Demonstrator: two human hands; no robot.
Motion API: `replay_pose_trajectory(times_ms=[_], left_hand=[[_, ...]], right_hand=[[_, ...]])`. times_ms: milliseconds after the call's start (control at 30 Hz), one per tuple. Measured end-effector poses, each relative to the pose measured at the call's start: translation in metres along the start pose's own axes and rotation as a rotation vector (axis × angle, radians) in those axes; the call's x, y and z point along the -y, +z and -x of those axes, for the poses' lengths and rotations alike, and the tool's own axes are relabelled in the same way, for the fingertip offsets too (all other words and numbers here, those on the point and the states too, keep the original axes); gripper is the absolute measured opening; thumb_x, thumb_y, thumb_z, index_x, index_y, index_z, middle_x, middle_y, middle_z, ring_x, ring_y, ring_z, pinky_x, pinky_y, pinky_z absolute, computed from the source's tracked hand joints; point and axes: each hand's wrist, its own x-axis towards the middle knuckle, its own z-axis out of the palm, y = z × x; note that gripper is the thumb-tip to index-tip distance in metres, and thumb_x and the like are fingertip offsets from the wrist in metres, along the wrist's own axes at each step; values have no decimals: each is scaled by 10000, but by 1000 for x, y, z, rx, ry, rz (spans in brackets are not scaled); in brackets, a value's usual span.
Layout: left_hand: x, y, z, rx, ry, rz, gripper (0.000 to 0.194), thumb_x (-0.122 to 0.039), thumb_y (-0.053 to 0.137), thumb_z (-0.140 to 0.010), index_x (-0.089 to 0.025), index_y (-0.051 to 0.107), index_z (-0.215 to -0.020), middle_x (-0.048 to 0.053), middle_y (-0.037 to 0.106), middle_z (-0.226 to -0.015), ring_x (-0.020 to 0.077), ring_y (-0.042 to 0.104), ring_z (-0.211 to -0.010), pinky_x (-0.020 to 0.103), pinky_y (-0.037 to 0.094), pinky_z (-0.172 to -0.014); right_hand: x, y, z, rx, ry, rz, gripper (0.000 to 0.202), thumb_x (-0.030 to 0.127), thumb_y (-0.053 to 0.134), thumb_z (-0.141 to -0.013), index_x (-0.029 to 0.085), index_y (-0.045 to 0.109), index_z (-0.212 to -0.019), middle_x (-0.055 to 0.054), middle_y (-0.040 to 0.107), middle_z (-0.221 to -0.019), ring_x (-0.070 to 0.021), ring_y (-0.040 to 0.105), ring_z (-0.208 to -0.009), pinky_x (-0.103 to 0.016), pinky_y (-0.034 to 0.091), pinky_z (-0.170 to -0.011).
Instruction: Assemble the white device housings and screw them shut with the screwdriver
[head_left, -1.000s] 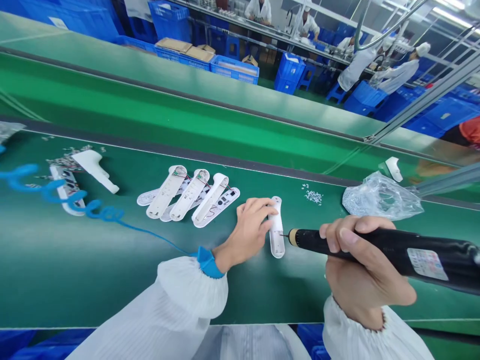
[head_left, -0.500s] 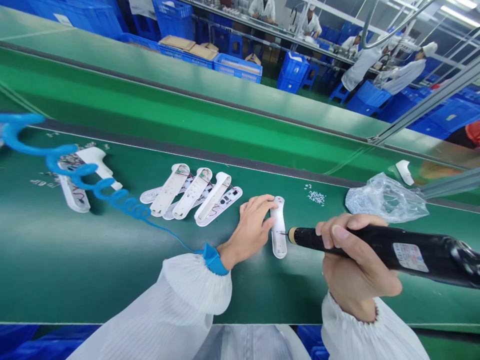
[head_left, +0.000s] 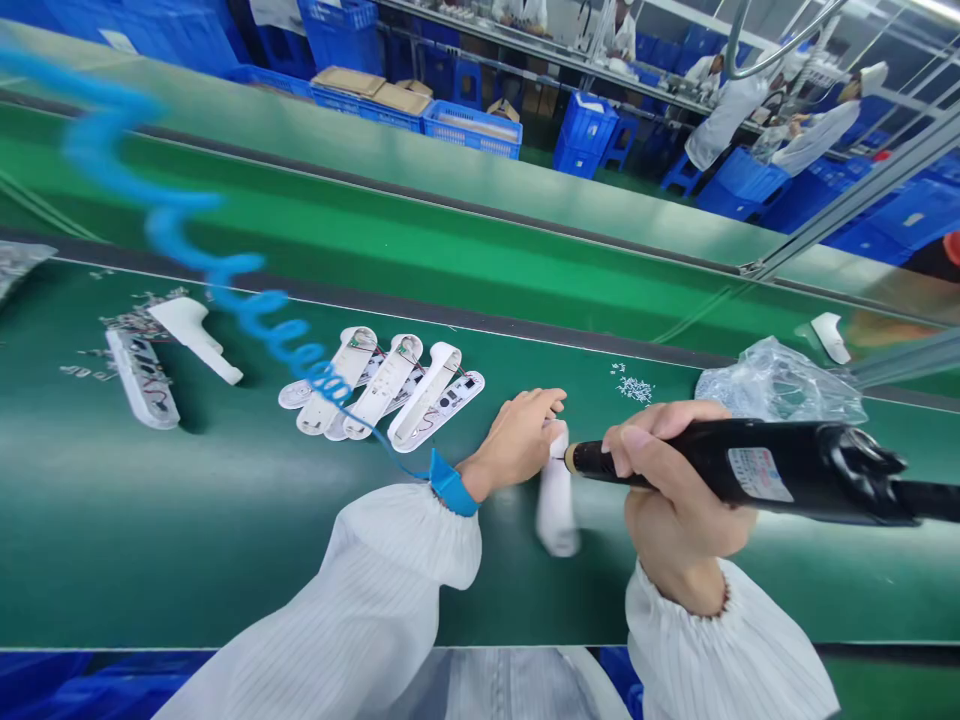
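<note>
Casing [head_left: 557, 510] pinched, driver [head_left: 784, 462] gripped

From the head view, the left hand [head_left: 521, 440] pinches the casing's upper end; whether its blurred lower end touches the green table [head_left: 187, 540], I can't tell. The right hand [head_left: 667, 490] wraps the driver, tip at the casing. I'd judge the casing light, stiff, slick, crackable: best held by its long edges.

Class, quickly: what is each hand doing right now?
Left hand: closed on the far end of the white casing.
Right hand: closed around the black power driver.
</note>
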Motion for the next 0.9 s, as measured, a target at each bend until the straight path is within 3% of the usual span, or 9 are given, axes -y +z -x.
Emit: replay_pose_trajectory(times_ms=[167, 433, 567, 667, 767, 900], left_hand=[[1, 2, 2, 16, 30, -40, 283, -80, 521, -896, -267, 715, -982, -15, 727, -985, 190, 595, -871, 336, 442, -791], [-1, 2, 6, -28, 17, -99, 259, -120, 480, -958, -264, 691, -1001, -4, 710, -1024, 208, 593, -948, 356, 440, -794], [-13, -11, 31, -22, -28, -129, 184, -293, 523, -995, -208, 636, -1113, 60, 683, -1096, 236, 603, -981, 369, 468, -788], [-21, -21, 50, 66, -42, -278, 279, -379, 657, -924, -188, 628, -1125, 77, 658, -1093, 266, 580, -952, 390, 455, -753], [-20, -29, 52, 148, 73, -389, 156, -238, 600, -959, -217, 669, -1097, 67, 646, -1094, 260, 560, -984, 398, 432, -787], [-8, -32, 31, 133, 198, -217, 204, -202, 544, -974, -264, 705, -1083, 59, 617, -1261, 264, 528, -1175, 457, 412, -982]], right_hand=[[-3, -1, -4, -49, -12, 18, 178, 106, 709, -707, 197, 558, -725, 64, 536, -585, -112, 490, -419, -308, 428, -459], [-3, -2, -1, -40, -10, -32, 176, 115, 716, -693, 199, 567, -736, 65, 548, -582, -113, 493, -419, -303, 421, -459], [-4, -2, -9, -8, 63, -41, 172, 114, 733, -691, 196, 591, -745, 61, 554, -586, -121, 516, -427, -313, 459, -478], [3, -8, -18, 5, 111, -77, 169, 126, 738, -668, 191, 593, -725, 54, 548, -550, -125, 505, -410, -318, 464, -480], [16, -17, -23, -24, 101, -90, 136, 132, 704, -673, 189, 586, -713, 47, 532, -524, -125, 491, -403, -318, 458, -480], [31, -34, -20, -97, 96, -74, 112, 125, 667, -674, 192, 581, -702, 42, 524, -518, -126, 478, -404, -330, 458, -491]])
